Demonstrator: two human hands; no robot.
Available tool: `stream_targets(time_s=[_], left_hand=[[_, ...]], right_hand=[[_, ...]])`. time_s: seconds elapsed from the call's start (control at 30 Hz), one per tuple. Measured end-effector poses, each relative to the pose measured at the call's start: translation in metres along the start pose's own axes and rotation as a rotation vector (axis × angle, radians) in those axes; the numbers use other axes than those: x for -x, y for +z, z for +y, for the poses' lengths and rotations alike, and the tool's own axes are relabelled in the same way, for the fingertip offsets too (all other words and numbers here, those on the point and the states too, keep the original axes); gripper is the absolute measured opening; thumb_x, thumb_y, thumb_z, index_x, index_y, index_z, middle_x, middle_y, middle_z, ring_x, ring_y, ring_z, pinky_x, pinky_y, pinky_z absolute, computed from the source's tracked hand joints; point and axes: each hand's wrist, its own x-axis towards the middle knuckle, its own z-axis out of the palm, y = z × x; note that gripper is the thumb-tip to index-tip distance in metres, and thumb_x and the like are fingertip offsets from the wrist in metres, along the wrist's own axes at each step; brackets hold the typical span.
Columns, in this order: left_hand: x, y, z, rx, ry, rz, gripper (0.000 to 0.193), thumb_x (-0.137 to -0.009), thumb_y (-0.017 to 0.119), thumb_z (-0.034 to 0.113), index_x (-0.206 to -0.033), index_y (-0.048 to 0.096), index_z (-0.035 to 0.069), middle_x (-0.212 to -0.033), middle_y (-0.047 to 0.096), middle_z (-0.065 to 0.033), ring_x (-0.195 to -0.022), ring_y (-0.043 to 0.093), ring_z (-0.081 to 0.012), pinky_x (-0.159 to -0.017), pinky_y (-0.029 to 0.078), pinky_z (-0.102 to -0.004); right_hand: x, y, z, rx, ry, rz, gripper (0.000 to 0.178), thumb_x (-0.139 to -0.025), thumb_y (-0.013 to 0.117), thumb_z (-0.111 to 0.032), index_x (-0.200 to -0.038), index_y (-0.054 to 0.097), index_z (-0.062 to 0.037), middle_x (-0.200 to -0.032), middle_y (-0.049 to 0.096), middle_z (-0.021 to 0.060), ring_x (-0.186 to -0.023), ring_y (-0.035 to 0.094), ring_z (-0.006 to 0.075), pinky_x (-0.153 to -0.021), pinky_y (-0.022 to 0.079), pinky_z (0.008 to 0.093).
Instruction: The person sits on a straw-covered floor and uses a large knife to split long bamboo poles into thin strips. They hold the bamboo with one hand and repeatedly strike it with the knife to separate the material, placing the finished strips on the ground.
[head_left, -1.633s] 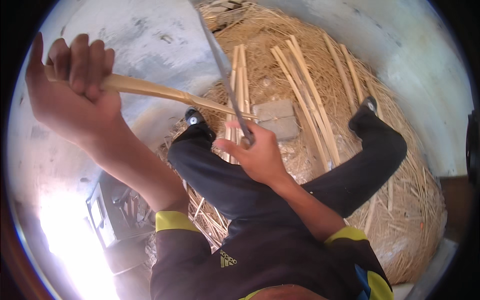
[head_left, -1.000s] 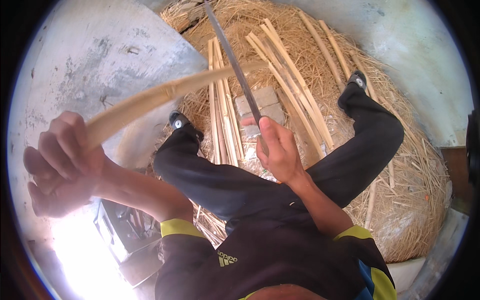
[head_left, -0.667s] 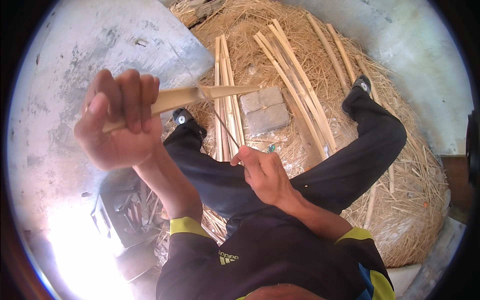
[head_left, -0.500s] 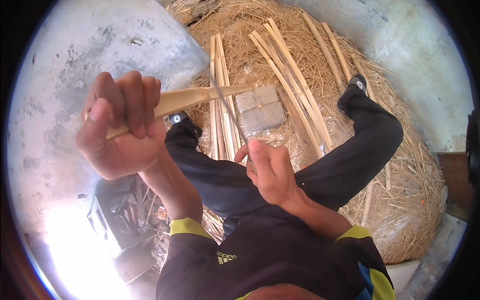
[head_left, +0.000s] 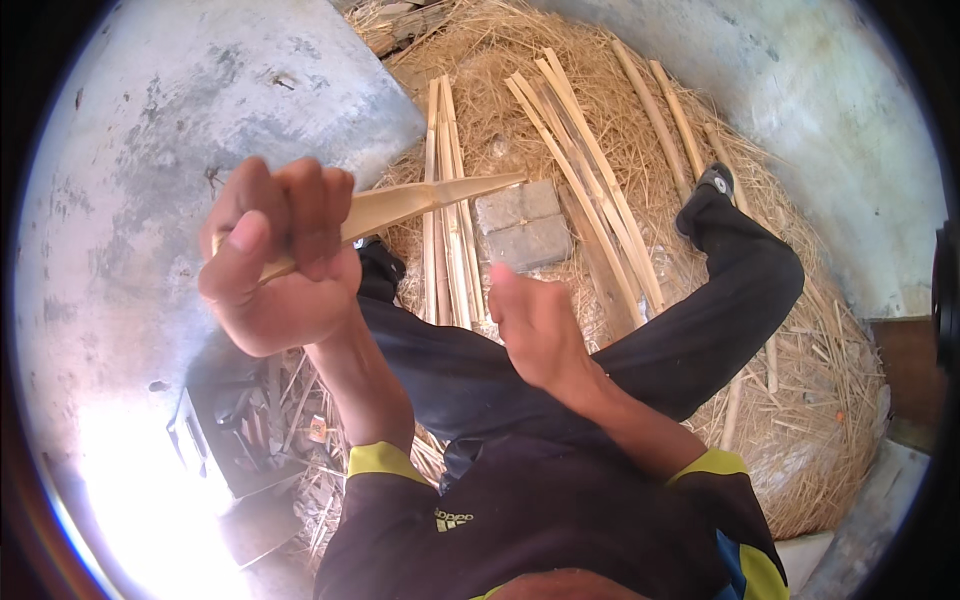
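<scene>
My left hand (head_left: 285, 255) is closed round a split bamboo strip (head_left: 400, 203), palm side up. The strip points right and tapers to a tip above two grey bricks (head_left: 522, 222). Nearer my body and to the right, my right hand (head_left: 540, 325) stays closed in the grip that held a long thin knife half a second ago. The knife's blade cannot be made out now, and its handle is hidden in my fist.
Split bamboo strips (head_left: 452, 215) lie left of the bricks, and more strips (head_left: 590, 170) lie right of them. Round poles (head_left: 650, 105) rest on straw-like shavings (head_left: 480, 60) farther right. My outstretched legs (head_left: 700, 330) flank the bricks. A dark box (head_left: 215, 440) stands at lower left.
My left hand and the bamboo strip have shifted right and slightly nearer. My right hand has turned and moved slightly; the thin blade that crossed the strip no longer shows.
</scene>
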Motion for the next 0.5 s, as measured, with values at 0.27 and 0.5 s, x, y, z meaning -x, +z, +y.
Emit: stream_targets(time_s=[0.27,0.5], left_hand=[[-0.002,-0.008,-0.003,-0.045,-0.038,0.004,0.030,-0.080,0.049,0.028,-0.059,0.033,0.015,-0.043,0.031,0.0022,-0.037,0.022,-0.0065,-0.044,0.019,-0.0241],[-0.004,0.015,-0.021,-0.069,-0.002,0.029,0.030,-0.079,0.048,0.028,-0.058,0.032,0.014,-0.043,0.030,0.0001,-0.038,0.020,-0.0075,-0.042,0.020,-0.0242]], right_hand=[[-0.010,-0.036,-0.014,-0.163,0.289,-0.069,0.068,-0.099,0.036,-0.047,-0.058,0.054,0.0030,-0.046,0.047,0.0138,-0.044,0.049,0.0262,-0.048,0.039,0.0371],[-0.029,-0.018,0.031,0.070,0.219,-0.015,0.068,-0.099,0.040,-0.045,-0.059,0.050,0.0096,-0.053,0.045,0.0293,-0.055,0.051,0.0470,-0.053,0.038,0.0480]])
